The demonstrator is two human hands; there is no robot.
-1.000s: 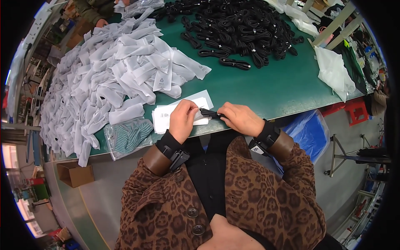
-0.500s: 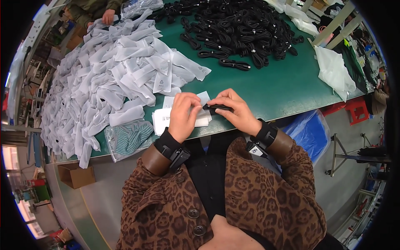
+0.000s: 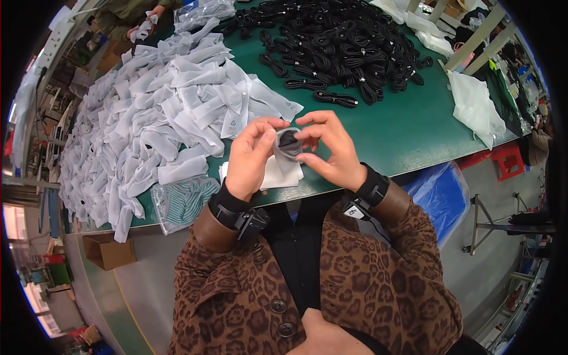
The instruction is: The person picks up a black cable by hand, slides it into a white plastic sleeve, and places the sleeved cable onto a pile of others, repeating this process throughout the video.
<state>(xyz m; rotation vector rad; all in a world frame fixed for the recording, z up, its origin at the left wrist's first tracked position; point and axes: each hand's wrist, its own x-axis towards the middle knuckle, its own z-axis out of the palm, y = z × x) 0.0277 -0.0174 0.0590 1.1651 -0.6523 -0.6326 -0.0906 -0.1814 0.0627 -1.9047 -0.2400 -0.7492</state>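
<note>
My left hand (image 3: 251, 155) pinches a small translucent plastic bag (image 3: 281, 158) in front of me, its mouth spread and facing up. Inside that mouth shows a dark bundle, a black coiled cable (image 3: 288, 139). Around the bag's right side curve the fingers of my right hand (image 3: 331, 149), thumb and fingers apart, their tips close to the rim; whether they touch the cable is hard to see. Beneath the hands lies a stack of white bags or paper (image 3: 283, 176), partly covered by them.
A large heap of translucent bags (image 3: 160, 112) covers the table's left. Coiled black cables (image 3: 343, 47) pile up at the back. A clear packet with striped gloves (image 3: 188, 202) lies at the near edge. Another person's hands (image 3: 148, 22) work at the far left. A blue-lined bin (image 3: 441, 198) stands right.
The cable in my right hand has gone into a bag now held up by my left hand. Both hands have risen slightly. The other person's hands now hold something whitish.
</note>
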